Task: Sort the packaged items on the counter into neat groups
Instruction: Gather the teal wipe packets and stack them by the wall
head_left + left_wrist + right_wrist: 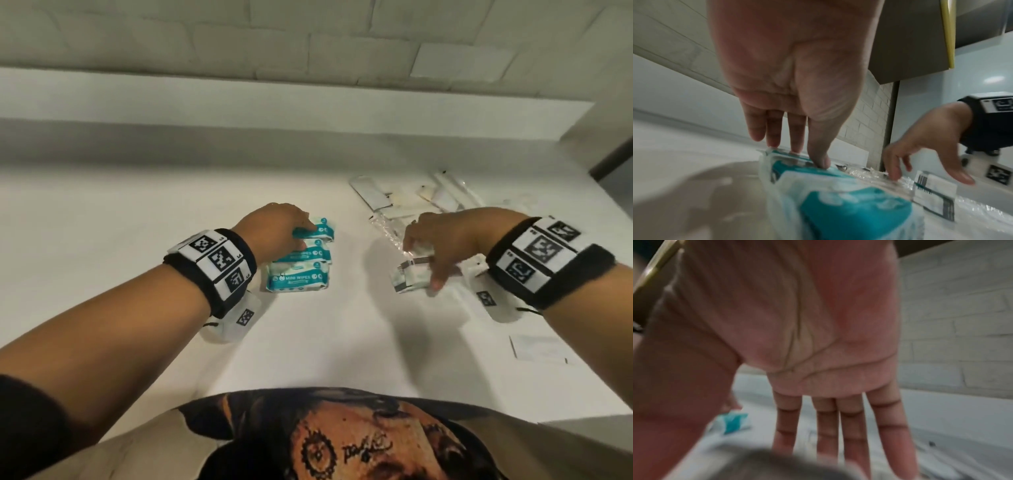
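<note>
Three teal-and-white mini wipes packs [301, 270] lie overlapped in a short row on the white counter [137, 205]. My left hand [305, 234] is at the far pack [797, 164], pinching its edge between thumb and fingers. To the right, a white pack with a barcode [409, 279] lies face down. My right hand [424, 263] is spread over it with straight fingers [849, 434]; one fingertip touches crinkly clear wrapping [869, 175] beside the pack [935, 186], and the hand holds nothing. A teal pack [733, 421] shows small and blurred in the right wrist view.
A loose heap of clear-wrapped white items [411, 195] lies at the back right, just beyond my right hand. A flat white sachet [537, 346] sits near the front right edge. A tiled wall with a ledge [308, 102] closes the back of the counter.
</note>
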`<state>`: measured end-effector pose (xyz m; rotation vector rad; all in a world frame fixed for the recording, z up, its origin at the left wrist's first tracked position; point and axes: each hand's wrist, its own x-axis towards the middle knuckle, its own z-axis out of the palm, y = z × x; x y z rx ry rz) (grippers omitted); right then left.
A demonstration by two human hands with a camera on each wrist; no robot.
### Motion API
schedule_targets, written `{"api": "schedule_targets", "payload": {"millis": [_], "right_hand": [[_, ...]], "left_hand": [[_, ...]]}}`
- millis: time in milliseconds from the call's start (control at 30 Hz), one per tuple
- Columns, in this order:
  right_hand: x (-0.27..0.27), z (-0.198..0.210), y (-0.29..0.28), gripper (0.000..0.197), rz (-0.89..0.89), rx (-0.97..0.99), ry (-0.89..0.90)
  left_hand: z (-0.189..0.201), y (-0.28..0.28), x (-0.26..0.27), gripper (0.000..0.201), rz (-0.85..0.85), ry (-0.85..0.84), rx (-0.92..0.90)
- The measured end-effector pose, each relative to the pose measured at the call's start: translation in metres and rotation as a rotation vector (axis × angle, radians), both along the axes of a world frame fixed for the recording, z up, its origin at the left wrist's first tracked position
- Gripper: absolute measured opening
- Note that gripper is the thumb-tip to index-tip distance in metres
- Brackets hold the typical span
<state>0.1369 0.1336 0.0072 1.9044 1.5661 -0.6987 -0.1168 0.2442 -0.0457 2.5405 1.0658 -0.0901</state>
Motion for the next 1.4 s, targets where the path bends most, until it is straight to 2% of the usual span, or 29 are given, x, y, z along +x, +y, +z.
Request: {"api": "schedule_targets", "payload": {"millis": [67, 200, 267, 333, 433, 500, 567, 667, 833, 967, 1067, 1133, 1167, 1200, 1300, 1367, 1400], "right_hand": [[-0.002, -0.011, -0.006, 0.076, 0.033, -0.018, -0.011], [-0.007, -0.001, -0.001, 0.047, 0.033, 0.09, 0.023], [-0.013, 0.009, 0.011, 0.045, -0.045, 0.236, 0.186], [-0.024, 0.01, 0.027, 0.043, -0.199, 0.347, 0.481], [-0.047, 0.001, 0.056, 0.023, -0.42, 0.291, 0.892], [-0.057, -0.013, 0.074, 0.032, -0.566, 0.231, 1.007], [-0.062, -0.026, 0.089, 0.031, -0.617, 0.262, 1.016], [-0.064, -0.038, 0.108, 0.02, -0.5, 0.367, 0.924], [-0.079, -0.042, 0.137, 0.015, -0.312, 0.509, 0.755], [-0.091, -0.047, 0.145, 0.021, -0.118, 0.45, 0.579], [-0.079, -0.027, 0.134, 0.027, 0.01, 0.514, 0.432], [-0.061, -0.009, 0.113, 0.019, 0.037, 0.48, 0.395], [-0.051, -0.002, 0.098, 0.016, 0.049, 0.4, 0.371], [-0.043, 0.002, 0.083, 0.02, 0.072, 0.293, 0.323], [-0.027, -0.004, 0.036, 0.058, 0.118, -0.016, 0.102], [-0.025, -0.019, 0.006, 0.075, 0.218, -0.064, -0.048], [-0.024, -0.028, -0.005, 0.077, 0.299, -0.035, -0.115]], "left_hand": [[-0.001, 0.0, -0.002, 0.04, 0.017, -0.012, 0.013], [0.0, -0.001, -0.011, 0.04, 0.035, -0.032, -0.007], [0.0, -0.001, -0.013, 0.036, 0.056, -0.067, 0.027], [-0.001, -0.002, -0.014, 0.03, 0.095, -0.101, 0.048], [-0.003, -0.001, -0.015, 0.026, 0.115, -0.094, 0.04], [-0.003, -0.001, -0.016, 0.024, 0.128, -0.098, 0.022], [-0.002, -0.001, -0.015, 0.024, 0.133, -0.095, 0.009], [-0.002, -0.001, -0.014, 0.025, 0.12, -0.088, -0.003], [0.002, 0.002, -0.017, 0.027, 0.097, -0.072, -0.02], [0.007, 0.005, -0.017, 0.029, 0.064, -0.032, -0.042], [0.009, 0.008, -0.014, 0.033, 0.074, -0.034, -0.053], [0.012, 0.012, -0.009, 0.034, 0.085, -0.052, -0.038], [0.013, 0.014, -0.005, 0.036, 0.081, -0.047, -0.021], [0.014, 0.016, -0.002, 0.037, 0.073, -0.035, 0.0], [0.012, 0.019, 0.009, 0.041, 0.023, 0.035, 0.049], [0.007, 0.018, 0.013, 0.044, 0.011, 0.095, 0.06], [0.005, 0.017, 0.013, 0.046, 0.013, 0.113, 0.066]]}}
